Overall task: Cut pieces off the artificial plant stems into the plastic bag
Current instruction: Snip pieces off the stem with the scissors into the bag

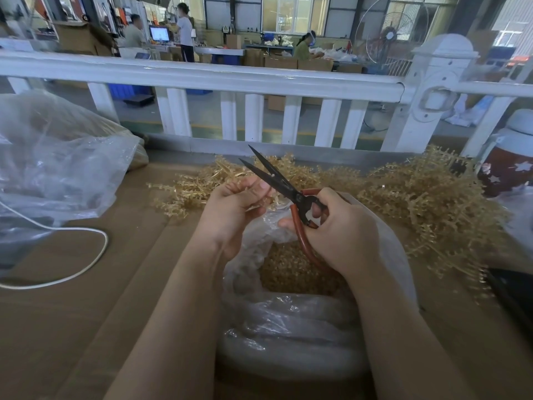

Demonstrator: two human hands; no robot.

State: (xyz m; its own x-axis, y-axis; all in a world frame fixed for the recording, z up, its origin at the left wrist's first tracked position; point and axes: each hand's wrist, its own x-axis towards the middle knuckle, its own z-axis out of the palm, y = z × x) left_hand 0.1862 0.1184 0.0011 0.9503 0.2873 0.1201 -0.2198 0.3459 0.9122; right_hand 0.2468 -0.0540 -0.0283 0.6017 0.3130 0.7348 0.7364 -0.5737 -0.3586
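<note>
We pinch a stem (261, 197) in our left hand (230, 209) over the bag (288, 327) at the table's near edge so cuttings drop in, right hand (343, 232) gripping the part-open scissors (277, 180).

Two hands, left (230, 209) and right (340, 226), one pair of scissors (284, 184), two plastic bags (288, 327) (57, 157) (one holds cut pieces), one flask (510, 157)

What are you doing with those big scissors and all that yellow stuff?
A person is trimming golden plastic plant stems. The right hand grips black-bladed scissors with red handles, blades open. The left hand pinches one thin stem near the blades, above a clear plastic bag already holding many cut pieces. More uncut stems lie piled on the brown table.
</note>
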